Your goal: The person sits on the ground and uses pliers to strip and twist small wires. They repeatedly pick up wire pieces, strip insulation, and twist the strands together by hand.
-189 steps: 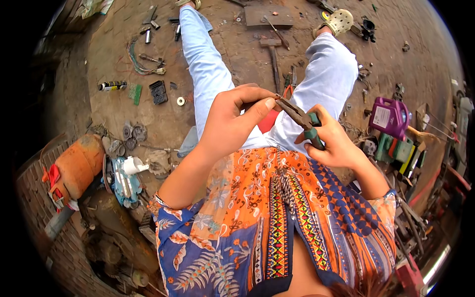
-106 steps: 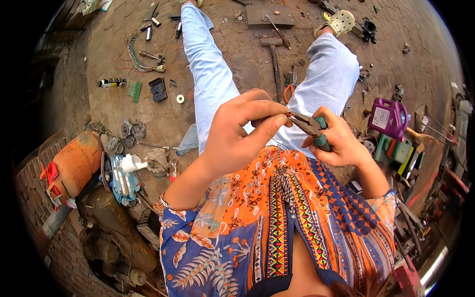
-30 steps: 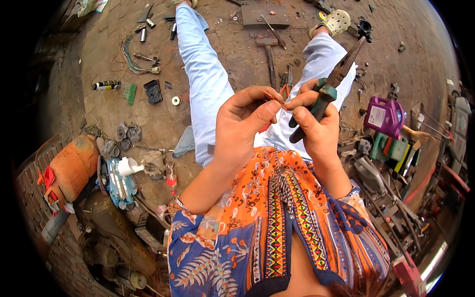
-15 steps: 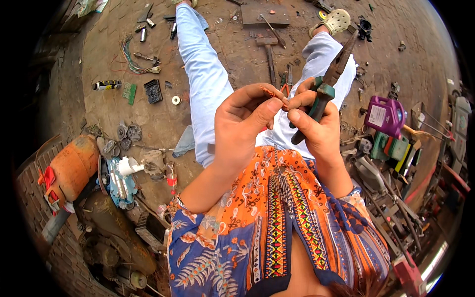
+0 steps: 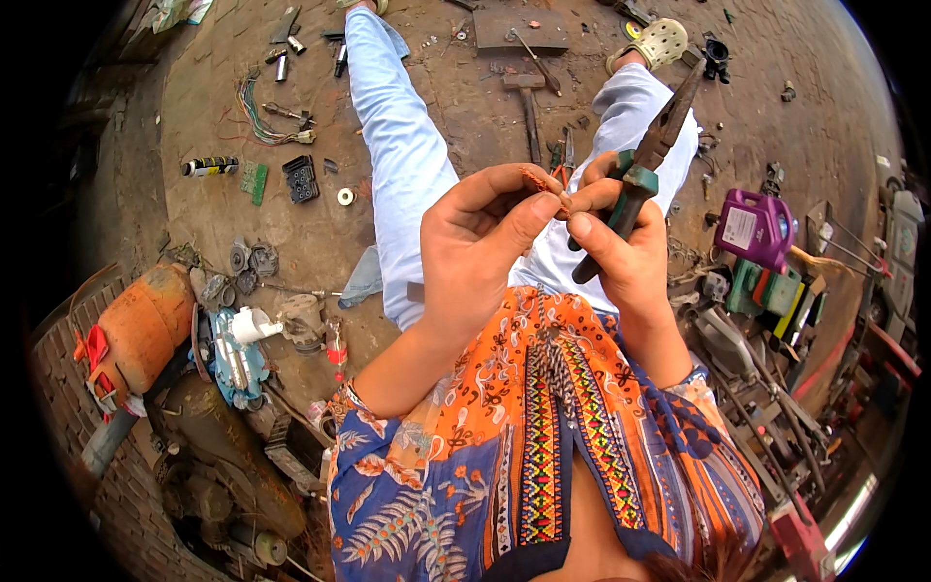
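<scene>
A short twisted bundle of copper wire (image 5: 534, 178) is pinched between the thumb and index finger of my left hand (image 5: 465, 233). Its middle is partly covered by the fingertips. My right hand (image 5: 628, 254) has pliers (image 5: 635, 189) with dark green handles lodged in its grip, the rusty jaws pointing up and away from me, apparently closed. At the same time my right thumb and index finger press at the wire's other end, against the left fingertips. Both hands are held above my lap, between my outstretched legs.
A hammer (image 5: 529, 107), a screwdriver (image 5: 538, 63) and a flat metal plate (image 5: 495, 31) lie ahead on the ground. On the left are a wire harness (image 5: 262, 121) and an orange gas cylinder (image 5: 145, 325). A purple jug (image 5: 753, 229) stands right, beside metal parts.
The copper wire has turned slightly, and its loose end now sits a little farther right. My left fingertips have shifted a bit right; the pliers have barely moved.
</scene>
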A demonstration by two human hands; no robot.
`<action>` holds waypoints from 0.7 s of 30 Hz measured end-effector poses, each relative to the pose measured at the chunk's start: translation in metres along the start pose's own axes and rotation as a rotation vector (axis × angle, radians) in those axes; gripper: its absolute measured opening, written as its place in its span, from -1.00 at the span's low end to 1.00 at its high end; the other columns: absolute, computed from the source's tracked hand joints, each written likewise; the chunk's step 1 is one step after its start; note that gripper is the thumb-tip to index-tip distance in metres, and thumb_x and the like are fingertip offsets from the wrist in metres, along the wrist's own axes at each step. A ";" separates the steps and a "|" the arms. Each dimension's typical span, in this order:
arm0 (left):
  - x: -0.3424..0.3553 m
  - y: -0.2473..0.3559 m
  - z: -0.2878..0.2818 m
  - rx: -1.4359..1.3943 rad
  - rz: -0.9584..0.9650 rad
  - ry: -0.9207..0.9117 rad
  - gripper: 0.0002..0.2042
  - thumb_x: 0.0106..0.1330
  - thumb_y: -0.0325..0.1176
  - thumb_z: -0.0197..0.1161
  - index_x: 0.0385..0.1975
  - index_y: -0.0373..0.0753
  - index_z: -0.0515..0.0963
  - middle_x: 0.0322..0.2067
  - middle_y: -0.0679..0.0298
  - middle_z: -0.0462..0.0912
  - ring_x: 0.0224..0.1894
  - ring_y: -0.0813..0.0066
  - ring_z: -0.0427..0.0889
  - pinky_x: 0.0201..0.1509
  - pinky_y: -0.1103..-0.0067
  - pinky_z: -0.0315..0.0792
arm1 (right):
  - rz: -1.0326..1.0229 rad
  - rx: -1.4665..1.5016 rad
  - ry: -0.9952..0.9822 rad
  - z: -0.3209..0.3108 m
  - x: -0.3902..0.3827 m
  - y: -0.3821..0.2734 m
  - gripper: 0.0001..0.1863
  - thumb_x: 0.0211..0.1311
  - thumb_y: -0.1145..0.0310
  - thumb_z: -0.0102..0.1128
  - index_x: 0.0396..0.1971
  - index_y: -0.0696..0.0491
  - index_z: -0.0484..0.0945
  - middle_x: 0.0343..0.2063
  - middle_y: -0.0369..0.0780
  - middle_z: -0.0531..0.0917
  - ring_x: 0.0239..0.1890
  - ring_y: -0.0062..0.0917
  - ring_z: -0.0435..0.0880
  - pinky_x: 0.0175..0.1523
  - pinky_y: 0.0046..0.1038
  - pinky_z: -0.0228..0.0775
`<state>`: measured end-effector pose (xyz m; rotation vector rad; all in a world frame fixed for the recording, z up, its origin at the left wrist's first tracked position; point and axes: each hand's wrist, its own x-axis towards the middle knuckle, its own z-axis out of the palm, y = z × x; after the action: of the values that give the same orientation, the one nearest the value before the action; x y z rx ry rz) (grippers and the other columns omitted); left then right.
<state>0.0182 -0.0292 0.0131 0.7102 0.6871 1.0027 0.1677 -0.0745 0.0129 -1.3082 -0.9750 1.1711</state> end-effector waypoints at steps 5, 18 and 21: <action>0.000 -0.001 -0.002 -0.034 -0.030 -0.003 -0.83 0.19 -0.58 0.24 -0.23 -0.41 0.53 -0.31 0.24 0.62 -0.24 0.59 0.58 -0.13 0.69 0.45 | -0.014 -0.022 -0.004 -0.001 0.001 0.001 -0.76 -0.02 0.25 0.38 -0.49 0.13 0.61 -0.49 -0.39 0.35 -0.42 -0.69 0.31 -0.33 -0.61 0.15; 0.002 -0.002 0.000 -0.109 -0.114 0.026 -0.82 0.19 -0.51 0.26 -0.22 -0.37 0.54 -0.38 0.30 0.63 -0.50 0.78 0.44 -0.49 0.81 0.29 | 0.032 0.053 -0.031 -0.002 0.001 0.003 -0.75 0.00 0.23 0.37 -0.51 0.12 0.60 -0.51 -0.39 0.34 -0.42 -0.68 0.29 -0.33 -0.59 0.14; 0.001 -0.002 0.003 -0.084 -0.098 0.043 -0.82 0.20 -0.50 0.26 -0.22 -0.36 0.55 -0.39 0.31 0.63 -0.48 0.79 0.46 -0.48 0.82 0.29 | 0.017 0.049 -0.029 -0.002 0.001 0.004 -0.75 -0.01 0.23 0.37 -0.51 0.12 0.60 -0.49 -0.39 0.35 -0.41 -0.68 0.30 -0.32 -0.58 0.14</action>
<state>0.0225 -0.0300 0.0129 0.5777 0.7062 0.9537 0.1693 -0.0738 0.0087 -1.2658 -0.9528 1.2226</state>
